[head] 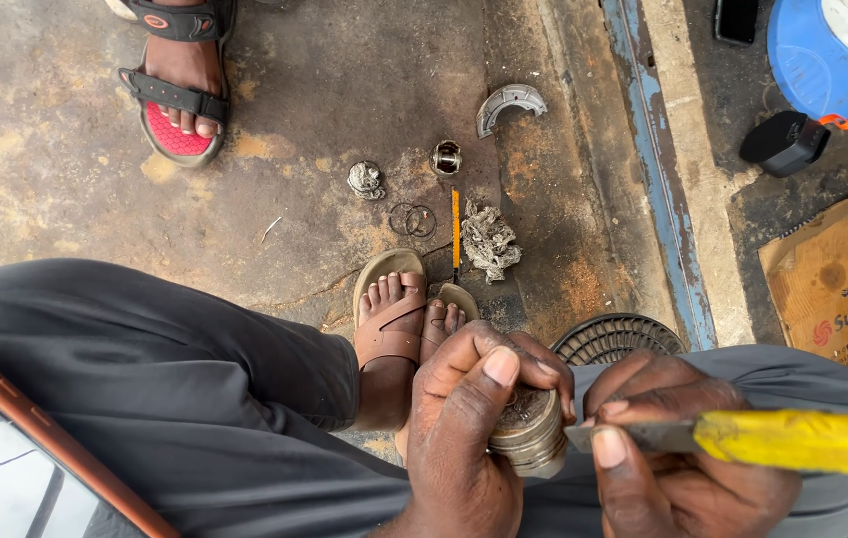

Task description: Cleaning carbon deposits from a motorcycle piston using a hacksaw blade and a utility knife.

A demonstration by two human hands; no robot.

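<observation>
My left hand [469,428] grips a round, ribbed metal piston [532,433] between thumb and fingers, held over my lap. My right hand [673,463] holds a flat blade tool with a yellow handle [798,441]; its grey tip touches the right side of the piston. Both hands sit close together at the bottom middle of the view, above my dark grey trousers [175,389]. My feet in brown sandals [389,319] rest on the stained concrete floor [65,149] just beyond the hands.
On the floor lie thin metal rings [412,219], a small round metal part [366,179], a short cylinder [446,157], a curved metal shell [509,102], a crumpled rag [489,241] and a thin yellow strip [455,234]. Another person's sandalled foot [180,90] stands top left. A cardboard box [838,279] lies right.
</observation>
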